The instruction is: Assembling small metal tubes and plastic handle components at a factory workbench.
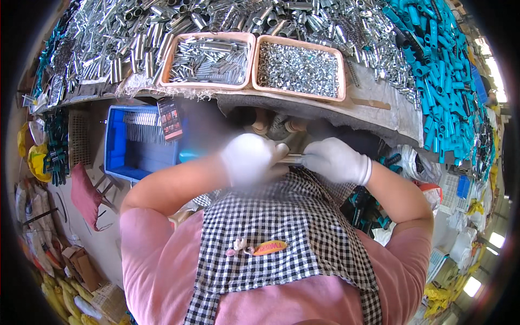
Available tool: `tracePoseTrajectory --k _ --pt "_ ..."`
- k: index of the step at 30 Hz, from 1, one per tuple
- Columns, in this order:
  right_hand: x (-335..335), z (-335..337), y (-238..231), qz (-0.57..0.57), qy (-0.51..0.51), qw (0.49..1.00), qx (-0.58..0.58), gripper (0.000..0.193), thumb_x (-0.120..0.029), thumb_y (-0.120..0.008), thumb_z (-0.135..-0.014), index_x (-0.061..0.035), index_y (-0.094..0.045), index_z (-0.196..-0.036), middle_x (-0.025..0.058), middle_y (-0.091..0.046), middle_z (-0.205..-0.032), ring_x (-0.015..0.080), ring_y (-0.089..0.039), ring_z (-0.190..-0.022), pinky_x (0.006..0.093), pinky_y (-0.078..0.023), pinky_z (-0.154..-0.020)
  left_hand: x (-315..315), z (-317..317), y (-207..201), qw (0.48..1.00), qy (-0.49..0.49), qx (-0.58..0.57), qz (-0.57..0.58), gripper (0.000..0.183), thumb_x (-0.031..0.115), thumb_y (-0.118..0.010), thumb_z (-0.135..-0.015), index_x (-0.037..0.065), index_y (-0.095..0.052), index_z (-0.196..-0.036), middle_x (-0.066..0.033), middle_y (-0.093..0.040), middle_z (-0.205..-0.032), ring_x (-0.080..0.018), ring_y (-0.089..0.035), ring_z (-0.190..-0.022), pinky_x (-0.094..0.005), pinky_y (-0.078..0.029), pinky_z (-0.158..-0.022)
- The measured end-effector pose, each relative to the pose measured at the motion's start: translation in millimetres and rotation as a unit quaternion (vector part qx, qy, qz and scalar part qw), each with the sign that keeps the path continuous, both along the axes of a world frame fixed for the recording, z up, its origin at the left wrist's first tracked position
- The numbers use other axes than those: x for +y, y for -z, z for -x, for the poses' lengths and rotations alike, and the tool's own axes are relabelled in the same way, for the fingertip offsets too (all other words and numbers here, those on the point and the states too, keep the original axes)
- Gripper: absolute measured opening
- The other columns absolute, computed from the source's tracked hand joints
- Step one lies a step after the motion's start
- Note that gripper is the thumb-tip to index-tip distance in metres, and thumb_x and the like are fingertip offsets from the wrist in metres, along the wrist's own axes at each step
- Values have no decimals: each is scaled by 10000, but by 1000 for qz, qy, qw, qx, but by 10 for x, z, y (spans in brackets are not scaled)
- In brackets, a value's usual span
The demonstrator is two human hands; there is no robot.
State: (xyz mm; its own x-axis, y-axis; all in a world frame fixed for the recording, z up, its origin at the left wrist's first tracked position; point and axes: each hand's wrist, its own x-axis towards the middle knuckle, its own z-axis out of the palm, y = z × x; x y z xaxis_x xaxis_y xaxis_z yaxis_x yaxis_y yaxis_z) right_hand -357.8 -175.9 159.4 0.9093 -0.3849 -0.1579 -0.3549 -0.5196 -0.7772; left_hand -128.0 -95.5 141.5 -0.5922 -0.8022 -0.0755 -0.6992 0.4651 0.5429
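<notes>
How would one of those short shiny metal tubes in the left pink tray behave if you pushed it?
A short shiny metal tube would probably roll, being round and smooth. It looks rigid, likely light since hollow, and perhaps slippery. The shallow pink plastic tray's rim should stop it.

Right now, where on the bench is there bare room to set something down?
Only the grey mat strip right of the tray of small metal rings. The tray of metal tubes, loose tubes and teal handles crowd everything else.

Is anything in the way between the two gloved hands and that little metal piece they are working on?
Nothing visible: the left hand and right hand both already grip the small metal tube between them.
</notes>
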Motion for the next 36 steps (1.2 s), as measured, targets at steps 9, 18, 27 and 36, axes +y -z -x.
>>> tracePoseTrajectory --k 9,18,27,36 --pt "-114 155 -172 -336 94 932 95 273 -270 -541 -972 -19 -615 -896 41 -528 -596 161 -494 -476 295 -404 -461 -40 61 -84 992 -31 26 117 301 320 -727 -783 72 -605 -901 -127 -615 -693 -324 -631 -609 -436 -510 -555" --pt "-864 865 -365 434 315 841 -68 273 -191 -683 -828 -32 -644 -1047 182 -681 -962 367 -658 -844 432 -524 -720 -349 -134 -613 971 -58 205 -107 413 220 -681 -861 23 -593 -1213 -221 -677 -938 -372 -680 -813 -412 -538 -735" --pt "-1689 1207 172 396 270 871 113 336 -273 -633 -853 -144 -650 -1162 155 -690 -966 333 -658 -873 448 -528 -774 -495 -16 -312 912 -141 347 -167 117 108 -593 -888 37 -528 -821 -2 -533 -673 -81 -489 -591 -266 -430 -548" --pt "-2562 1339 8 431 140 863 224 331 -164 -689 -746 -143 -656 -1075 83 -640 -1117 292 -575 -1090 414 -455 -974 -546 27 -157 941 -108 287 -142 317 243 -651 -876 -22 -610 -1044 -112 -589 -763 -205 -561 -677 -354 -479 -657"
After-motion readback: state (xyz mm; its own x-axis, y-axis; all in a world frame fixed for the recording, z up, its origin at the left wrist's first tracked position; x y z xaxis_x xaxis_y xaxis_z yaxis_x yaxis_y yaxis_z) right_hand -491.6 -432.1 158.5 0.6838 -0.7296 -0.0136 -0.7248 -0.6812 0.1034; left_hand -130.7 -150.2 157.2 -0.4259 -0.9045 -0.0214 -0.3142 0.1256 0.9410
